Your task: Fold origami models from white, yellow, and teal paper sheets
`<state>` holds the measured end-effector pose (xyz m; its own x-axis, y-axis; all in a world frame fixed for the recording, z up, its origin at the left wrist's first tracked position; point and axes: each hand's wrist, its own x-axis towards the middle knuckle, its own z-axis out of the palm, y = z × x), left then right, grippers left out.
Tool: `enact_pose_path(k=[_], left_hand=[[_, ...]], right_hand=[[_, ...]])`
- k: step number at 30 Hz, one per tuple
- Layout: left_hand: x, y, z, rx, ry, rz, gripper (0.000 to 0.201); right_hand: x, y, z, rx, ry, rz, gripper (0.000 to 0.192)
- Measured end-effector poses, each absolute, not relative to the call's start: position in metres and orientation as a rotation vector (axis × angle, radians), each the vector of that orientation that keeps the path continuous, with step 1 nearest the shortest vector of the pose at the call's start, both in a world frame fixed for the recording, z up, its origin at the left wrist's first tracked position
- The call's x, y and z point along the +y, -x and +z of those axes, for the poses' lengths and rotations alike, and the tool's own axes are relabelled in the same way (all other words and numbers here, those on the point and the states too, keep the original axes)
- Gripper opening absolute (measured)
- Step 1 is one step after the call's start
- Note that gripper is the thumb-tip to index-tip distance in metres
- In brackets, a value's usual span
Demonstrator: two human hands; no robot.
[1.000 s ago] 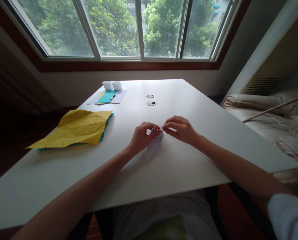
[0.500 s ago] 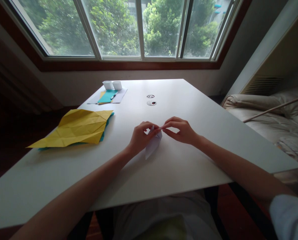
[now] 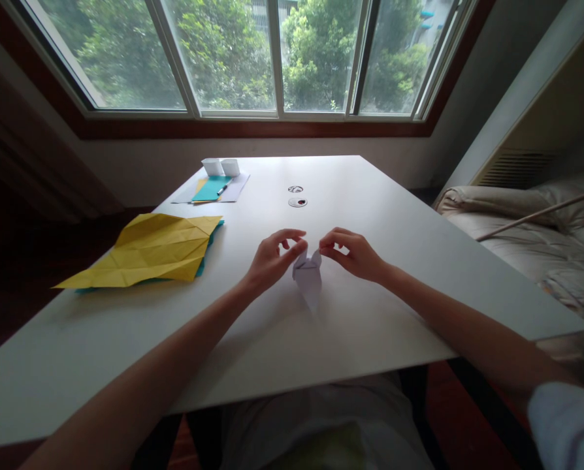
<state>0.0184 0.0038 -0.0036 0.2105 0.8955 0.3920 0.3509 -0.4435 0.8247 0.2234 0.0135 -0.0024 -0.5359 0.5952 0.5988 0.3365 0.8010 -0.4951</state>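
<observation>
A small folded white paper piece (image 3: 308, 277) stands on the white table (image 3: 390, 215), its pointed end toward me. My left hand (image 3: 271, 259) pinches the piece's upper left tip between thumb and fingers. My right hand (image 3: 353, 253) pinches the upper right tip. The two tips are spread apart in a V. Both forearms reach in from the near edge of the table.
A creased yellow sheet (image 3: 149, 251) lies over a teal sheet at the left. Farther back are a teal paper with a pen (image 3: 211, 188) and two small white boxes (image 3: 221, 167). Two round cable holes (image 3: 296, 202) sit mid-table. A padded seat (image 3: 527, 235) is at right.
The white piece has turned, so its point now faces me instead of slanting left. My hands have drawn apart and spread its two upper tips.
</observation>
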Motion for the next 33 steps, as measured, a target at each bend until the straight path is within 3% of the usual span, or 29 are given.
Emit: enact_pose_path(k=[2, 5, 11, 16, 23, 33], left_hand=[[0.010, -0.013, -0.004, 1.191, -1.696, 1.142, 0.053], [0.013, -0.008, -0.004, 1.255, -1.591, 0.921, 0.056], [0.007, -0.004, 0.002, 1.000, -1.514, 0.539, 0.035], [0.007, -0.006, 0.002, 0.956, -1.268, 0.644, 0.034], [0.008, -0.010, -0.004, 1.254, -1.096, 0.874, 0.035], [0.011, -0.005, -0.010, 1.400, -1.362, 0.749, 0.046]], right_hand=[[0.016, -0.225, -0.002, -2.198, 0.630, 0.467, 0.012], [0.018, -0.227, -0.002, -2.206, 0.572, 0.510, 0.013], [0.017, -0.229, 0.000, -2.214, 0.551, 0.519, 0.012], [0.021, -0.232, 0.000, -2.116, 0.663, 0.406, 0.012], [0.031, -0.240, -0.005, -1.989, 0.929, 0.293, 0.015], [0.028, -0.237, -0.005, -2.028, 0.953, 0.287, 0.014]])
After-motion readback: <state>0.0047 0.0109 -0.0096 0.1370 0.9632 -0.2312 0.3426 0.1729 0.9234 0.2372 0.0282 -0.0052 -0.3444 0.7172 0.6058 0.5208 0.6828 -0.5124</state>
